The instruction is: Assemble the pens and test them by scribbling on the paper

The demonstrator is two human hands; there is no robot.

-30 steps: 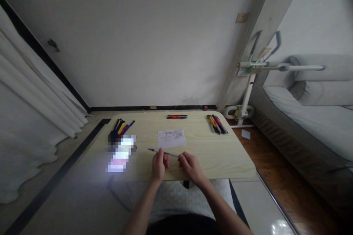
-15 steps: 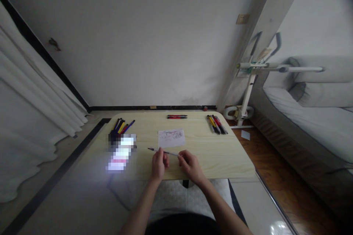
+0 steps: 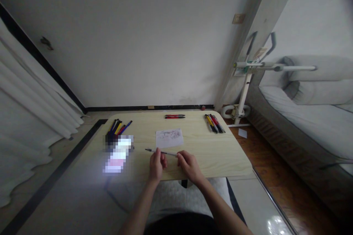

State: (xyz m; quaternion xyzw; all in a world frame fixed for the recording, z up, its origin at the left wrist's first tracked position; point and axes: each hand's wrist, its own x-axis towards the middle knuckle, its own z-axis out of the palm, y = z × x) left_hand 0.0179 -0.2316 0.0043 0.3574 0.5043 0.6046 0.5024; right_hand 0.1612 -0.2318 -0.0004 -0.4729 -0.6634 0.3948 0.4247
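Both of my hands hold one thin pen (image 3: 165,153) level above the near edge of a light wooden table (image 3: 215,154). My left hand (image 3: 156,165) pinches its left part, with the dark tip sticking out to the left. My right hand (image 3: 189,165) is closed on its right end. Just beyond the pen lies a small white paper (image 3: 169,138) with scribbles on it.
A bunch of coloured pens (image 3: 118,127) lies at the table's far left, above a blurred bright patch (image 3: 118,153). Two red pens (image 3: 174,116) lie at the far edge, another bunch of pens (image 3: 214,123) far right. A white stand (image 3: 242,91) and a grey sofa (image 3: 303,117) are to the right.
The view has shifted slightly, so everything sits a little further left in the picture. My hands still hold the pen in the same way.
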